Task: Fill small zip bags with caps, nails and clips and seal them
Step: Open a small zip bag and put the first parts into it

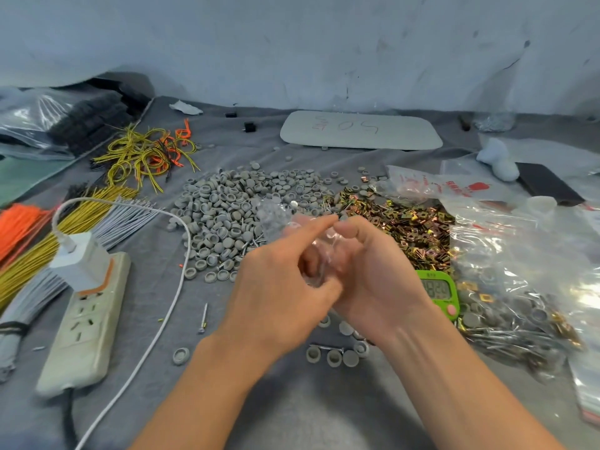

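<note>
Both the left hand (276, 287) and right hand (373, 274) pinch a clear zip bag (275, 214), its long axis seemingly tilted up-left.

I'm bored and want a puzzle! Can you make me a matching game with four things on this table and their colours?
Things:
1. heap of caps
2. heap of clips
3. timer
4. power strip

Colours:
A. green
B. cream
C. grey
D. gold and coppery

Pairs: 1-C, 2-D, 3-A, 4-B
</note>
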### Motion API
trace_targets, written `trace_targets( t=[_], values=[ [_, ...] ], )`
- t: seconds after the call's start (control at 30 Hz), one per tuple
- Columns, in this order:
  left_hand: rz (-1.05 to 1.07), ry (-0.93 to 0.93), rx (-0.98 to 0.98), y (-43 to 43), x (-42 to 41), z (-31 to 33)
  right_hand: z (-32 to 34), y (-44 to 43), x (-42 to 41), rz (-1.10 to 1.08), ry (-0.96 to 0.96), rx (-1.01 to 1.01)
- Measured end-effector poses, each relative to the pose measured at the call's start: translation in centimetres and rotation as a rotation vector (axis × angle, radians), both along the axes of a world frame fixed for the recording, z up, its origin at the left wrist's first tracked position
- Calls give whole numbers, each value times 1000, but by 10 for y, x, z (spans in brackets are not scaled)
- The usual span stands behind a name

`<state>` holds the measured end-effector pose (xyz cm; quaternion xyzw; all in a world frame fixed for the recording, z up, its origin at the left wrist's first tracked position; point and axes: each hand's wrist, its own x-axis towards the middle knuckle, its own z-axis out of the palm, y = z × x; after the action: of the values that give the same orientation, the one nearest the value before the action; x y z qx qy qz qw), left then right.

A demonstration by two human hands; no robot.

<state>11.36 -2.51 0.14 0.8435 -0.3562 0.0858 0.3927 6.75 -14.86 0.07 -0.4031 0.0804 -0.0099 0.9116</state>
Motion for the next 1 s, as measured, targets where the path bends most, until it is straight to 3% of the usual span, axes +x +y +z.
trace_targets(
  t=[0.13,0.23,0.37,0.43,0.53,0.6,0.77,0.87,1.0],
  values=[
    [-37,-347,282,13,20,-2,-2,-6,5,-8,31,-106],
    [-73,-373,499,7,18,-7,-3,-3,4,91,17,-180],
    [41,-368,359,6,21,-11,-1,-1,5,85,63,-207],
    [127,-356,329,11,28,-12,-2,-6,6,-100,123,-277],
    [243,-284,256,24,38,-12,0,-22,7,-468,235,-579],
    [283,-236,201,36,45,-9,4,-29,15,-541,259,-876],
    [391,-235,136,49,54,-6,15,-29,72,-290,213,-1551],
    [371,-219,145,44,55,-8,19,-24,114,-67,224,-1770],
    [357,-153,178,47,58,-19,1,-21,149,107,335,-1904]
  ],
)
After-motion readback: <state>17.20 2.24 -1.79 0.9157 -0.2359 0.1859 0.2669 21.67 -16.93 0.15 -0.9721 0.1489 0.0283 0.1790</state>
